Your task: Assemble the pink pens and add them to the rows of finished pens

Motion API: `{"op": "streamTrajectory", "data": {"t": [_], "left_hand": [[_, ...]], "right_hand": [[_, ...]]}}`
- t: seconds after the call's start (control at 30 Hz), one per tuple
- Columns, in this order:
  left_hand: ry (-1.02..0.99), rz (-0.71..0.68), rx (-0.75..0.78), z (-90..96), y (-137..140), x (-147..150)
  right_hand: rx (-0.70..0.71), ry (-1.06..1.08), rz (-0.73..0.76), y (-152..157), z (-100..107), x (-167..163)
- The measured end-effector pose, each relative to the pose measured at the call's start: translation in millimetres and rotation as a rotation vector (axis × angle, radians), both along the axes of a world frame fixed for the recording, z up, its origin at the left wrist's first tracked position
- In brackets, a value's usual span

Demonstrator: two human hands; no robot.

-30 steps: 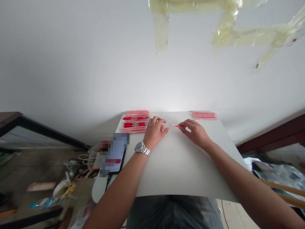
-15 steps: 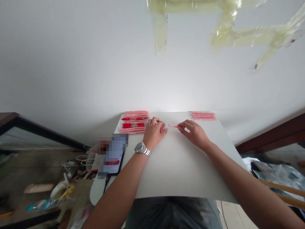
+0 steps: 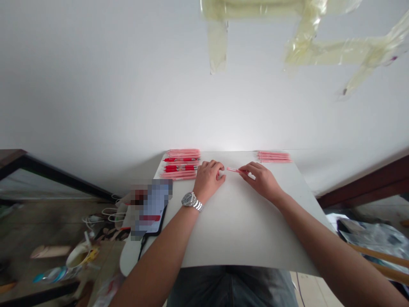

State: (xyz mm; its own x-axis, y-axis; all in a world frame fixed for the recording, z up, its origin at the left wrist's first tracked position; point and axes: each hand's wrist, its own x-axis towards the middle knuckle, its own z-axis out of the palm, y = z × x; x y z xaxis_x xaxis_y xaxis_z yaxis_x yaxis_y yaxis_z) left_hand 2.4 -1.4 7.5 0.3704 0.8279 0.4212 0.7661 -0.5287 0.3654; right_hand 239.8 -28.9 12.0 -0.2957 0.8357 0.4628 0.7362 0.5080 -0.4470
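My right hand pinches a slim pink pen between thumb and fingertips, its pale end pointing left above the white table. Just left of that end is my left hand, fingers curled and a gap between thumb and forefinger; its palm is partly hidden. Beside it lie rows of pink pens, seemingly in clear wrapping, with red pens among them. My left hand covers some of their right ends. Another row of pink pens rests at the back right of the table.
A phone with a cable lies at the left of the white table. The wall stands right behind the table. On the floor at left are a bottle and a cup. Plastic bags lie at right.
My left forefinger has dropped and curled toward the thumb, close to the pen's end. My right hand keeps its pinch on the pink pen, almost still. The view has shifted slightly.
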Motion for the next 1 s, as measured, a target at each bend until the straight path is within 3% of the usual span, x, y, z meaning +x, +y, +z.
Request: {"op": "streamTrajectory", "data": {"t": [0.23, 0.47, 0.77, 1.0], "left_hand": [[-0.052, -0.03, -0.025, 2.5, -2, 1], [-0.265, -0.05, -0.041, 10.7, 1, -1], [-0.806, -0.115, -0.258, 6.5, 7, 0], [-0.932, -0.193, -0.401, 3.3, 9, 0]], "right_hand": [[-0.016, 0.012, 0.005, 1, -3, 1], [-0.014, 0.013, 0.012, 2, -5, 1], [-0.003, 0.094, 0.025, 3, -8, -1], [-0.015, 0.141, 0.017, 1, -5, -4]]}}
